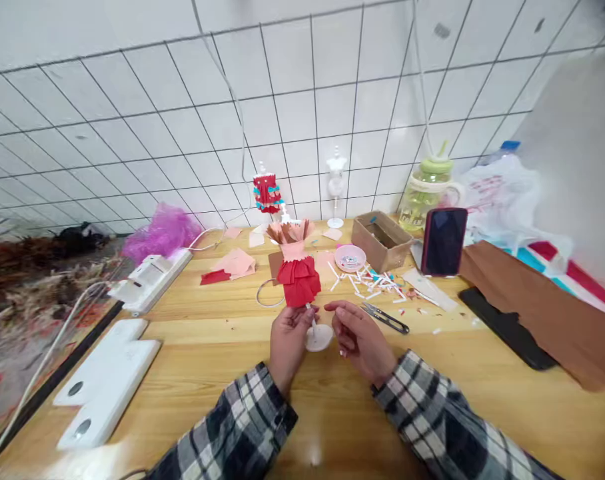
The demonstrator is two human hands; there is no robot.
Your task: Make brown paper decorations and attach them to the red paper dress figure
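My left hand [288, 339] is closed around the thin white post of a miniature dress form [318, 338], just above its round base. The form wears a pleated red paper skirt [299, 280] with a light pink bodice [293, 250] and a fan of pink and brown paper at the top. It leans slightly. To the right of the base is my right hand [360, 337], apart from the form, its index finger stretched toward the post and its other fingers curled. A tiny white bit shows at the curled fingers, too small to name.
Thread snips [386, 318] lie right of my right hand, below scattered white paper sticks [377, 283] and a pink dish [350, 258]. Behind stand a cardboard box [382, 240], a bare dress form [335, 187] and a red-dressed one [267, 193]. A phone [445, 241] stands upright; a power strip [155, 280] lies left.
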